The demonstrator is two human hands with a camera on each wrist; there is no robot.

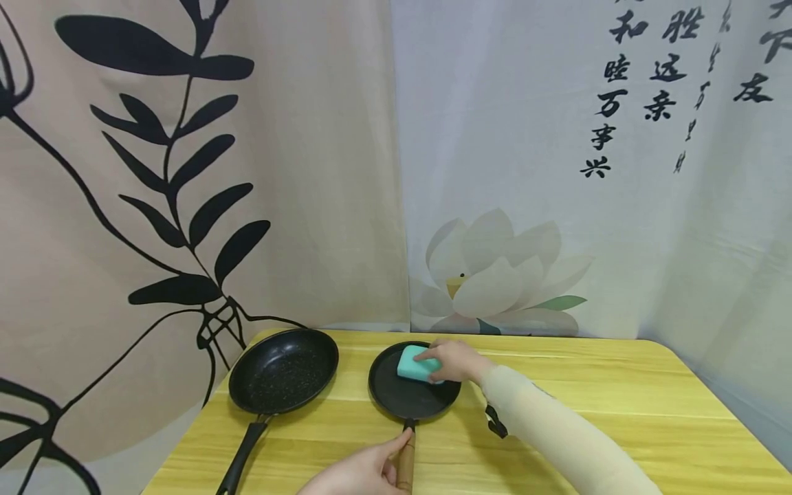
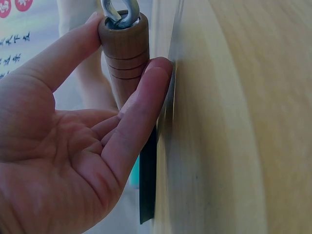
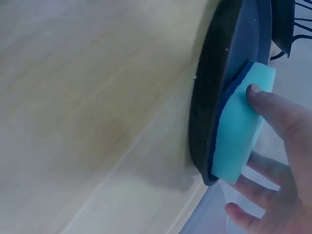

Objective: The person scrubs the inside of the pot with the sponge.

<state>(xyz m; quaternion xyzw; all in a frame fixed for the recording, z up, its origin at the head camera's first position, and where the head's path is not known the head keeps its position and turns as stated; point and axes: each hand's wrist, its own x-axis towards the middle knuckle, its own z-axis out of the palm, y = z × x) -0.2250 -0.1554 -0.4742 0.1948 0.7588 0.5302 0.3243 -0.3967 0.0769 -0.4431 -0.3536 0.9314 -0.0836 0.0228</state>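
Observation:
A small black flat pan (image 1: 396,397) lies on the wooden table, its brown wooden handle (image 1: 405,462) toward me. My left hand (image 1: 366,470) holds that handle between thumb and fingers; in the left wrist view a metal ring (image 2: 127,17) tops the handle's end. Inside the pan is a teal sponge (image 1: 411,364) with a dark layer underneath. My right hand (image 1: 456,360) grips the sponge from above, thumb on one side and fingers on the other. In the right wrist view the sponge's dark face (image 3: 220,114) meets the pan's inner surface near its rim.
To the left stands a deeper black frying pan (image 1: 284,371) with a black handle (image 1: 243,459) pointing toward me. The yellow wood-grain table (image 1: 606,399) extends to the right. Behind it hangs a printed curtain (image 1: 328,172) with plant and lotus designs.

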